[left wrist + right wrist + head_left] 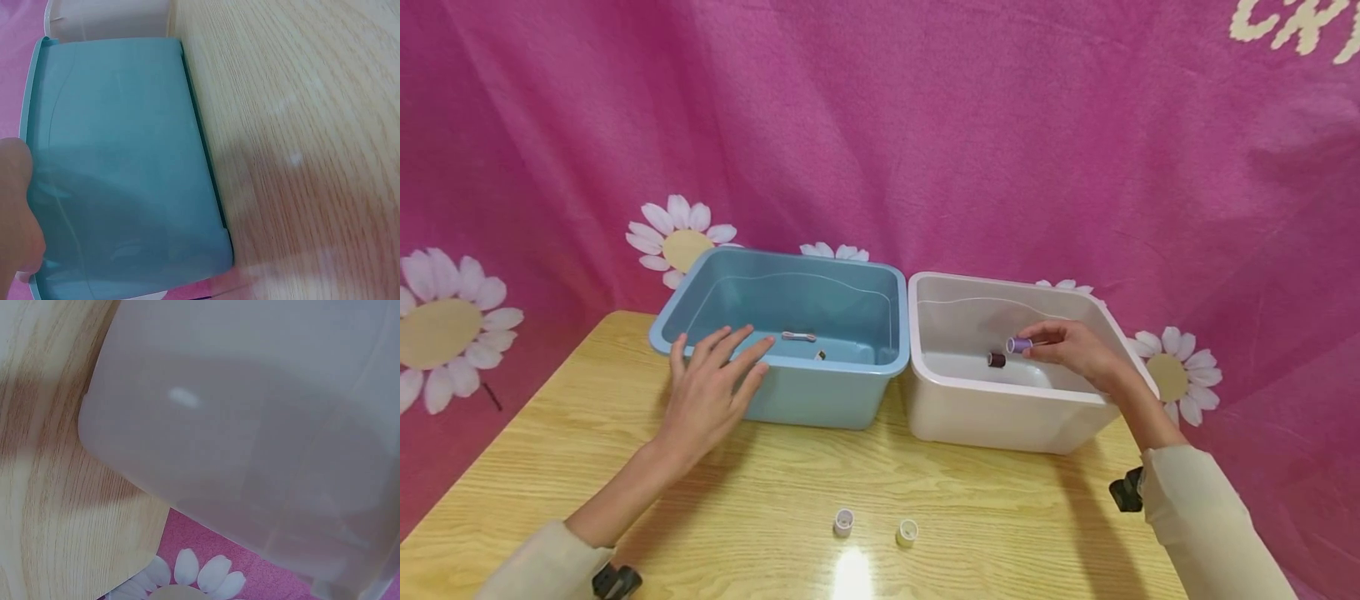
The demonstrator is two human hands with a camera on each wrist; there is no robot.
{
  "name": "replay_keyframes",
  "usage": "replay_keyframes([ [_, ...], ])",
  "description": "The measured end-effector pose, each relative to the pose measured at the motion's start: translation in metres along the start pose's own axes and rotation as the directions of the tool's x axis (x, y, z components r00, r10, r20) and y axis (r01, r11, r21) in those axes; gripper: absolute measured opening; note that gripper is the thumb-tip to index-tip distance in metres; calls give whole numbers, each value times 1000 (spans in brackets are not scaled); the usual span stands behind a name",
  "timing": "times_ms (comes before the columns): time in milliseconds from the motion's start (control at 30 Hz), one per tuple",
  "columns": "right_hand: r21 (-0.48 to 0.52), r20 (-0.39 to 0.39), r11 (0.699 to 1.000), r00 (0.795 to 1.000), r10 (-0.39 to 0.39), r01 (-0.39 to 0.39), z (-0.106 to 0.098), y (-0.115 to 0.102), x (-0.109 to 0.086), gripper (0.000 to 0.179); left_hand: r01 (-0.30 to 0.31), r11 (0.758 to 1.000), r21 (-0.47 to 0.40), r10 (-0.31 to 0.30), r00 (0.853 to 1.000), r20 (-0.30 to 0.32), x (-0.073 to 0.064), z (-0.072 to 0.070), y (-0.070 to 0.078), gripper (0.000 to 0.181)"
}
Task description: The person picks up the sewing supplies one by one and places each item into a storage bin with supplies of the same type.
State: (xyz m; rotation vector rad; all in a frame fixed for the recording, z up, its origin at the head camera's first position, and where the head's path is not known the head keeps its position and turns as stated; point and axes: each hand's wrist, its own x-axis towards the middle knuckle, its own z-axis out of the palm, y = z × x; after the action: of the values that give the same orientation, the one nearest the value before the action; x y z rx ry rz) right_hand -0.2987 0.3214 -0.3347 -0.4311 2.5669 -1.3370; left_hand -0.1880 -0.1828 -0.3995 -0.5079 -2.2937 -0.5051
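My right hand (1075, 352) pinches a purple thread spool (1019, 344) between thumb and fingertips, inside the opening of the white bin (1000, 408). A dark brown spool (996, 360) lies on that bin's floor, just left of the held one. With its fingers spread, my left hand (711, 400) is at the near rim of the blue bin (820, 392). Inside the blue bin are a small pale bundle with pinkish ends (798, 337) and a tiny gold-and-dark item (820, 355). The right wrist view shows only the white bin's outer wall (206, 437), not the hand.
Two more spools stand on the wooden table (760, 517) in front of the bins: a pale lilac one (844, 522) and a pale yellow one (907, 533). The bins sit side by side against a pink cloth (880, 150) with daisies.
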Motion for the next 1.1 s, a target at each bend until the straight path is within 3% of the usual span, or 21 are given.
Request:
replay_keyframes([
  [667, -147, 57, 989, 998, 16, -8, 2, 7, 14, 29, 10, 1000, -10, -10, 1000, 5, -1, -1, 2, 37],
  [1100, -134, 37, 990, 998, 43, -38, 6, 13, 20, 36, 10, 1000, -8, -10, 1000, 7, 0, -1, 1, 42],
])
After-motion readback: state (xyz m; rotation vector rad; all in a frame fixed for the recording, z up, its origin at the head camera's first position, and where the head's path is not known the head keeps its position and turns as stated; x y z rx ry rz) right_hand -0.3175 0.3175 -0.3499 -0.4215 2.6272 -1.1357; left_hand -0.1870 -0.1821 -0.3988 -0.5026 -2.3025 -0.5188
